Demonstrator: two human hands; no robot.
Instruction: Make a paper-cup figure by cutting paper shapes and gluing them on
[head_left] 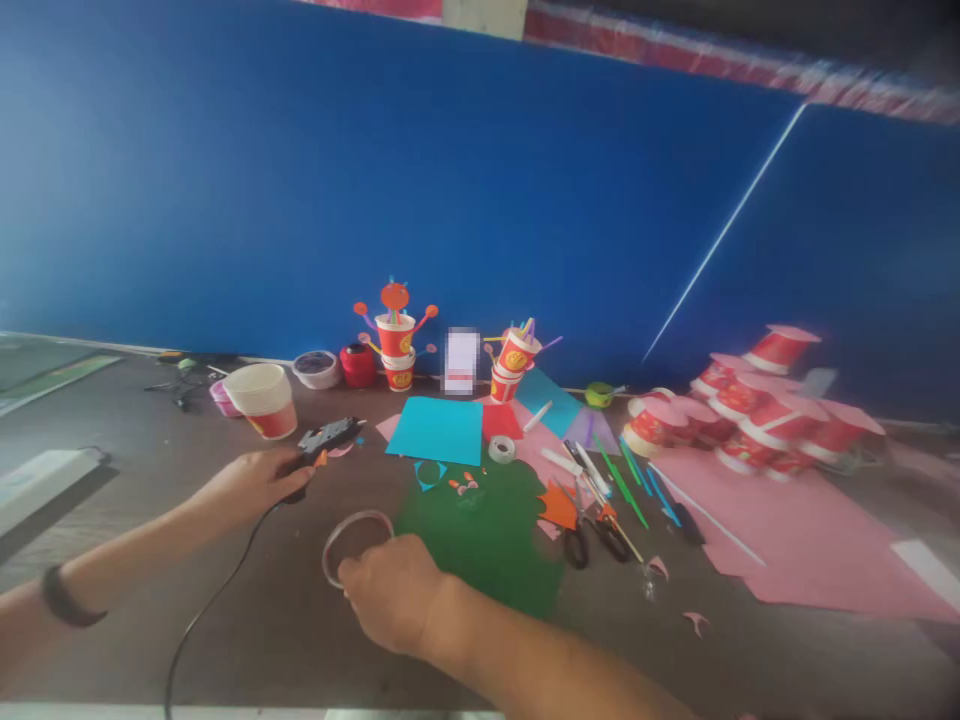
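Observation:
My left hand (266, 480) is closed on the black rear end of a corded tool with a grey front (327, 437), near a stack of paper cups (262, 400). My right hand (394, 592) pinches the near right edge of a pale ring (330, 545) over the dark table, left of a green sheet (480, 540). Behind the hands lie a bright blue sheet (435, 430), a white tape roll (502, 449) and a small blue cutout frame (430, 475). Two decorated cup figures (396, 340) (517, 352) stand by the wall.
Scissors (576, 548), pens and coloured strips lie right of the green sheet. Farther right, red cups (772, 410) are piled near pink paper (825, 540). A white power strip (49, 485) lies at far left. The tool's cable (217, 590) runs to the front edge.

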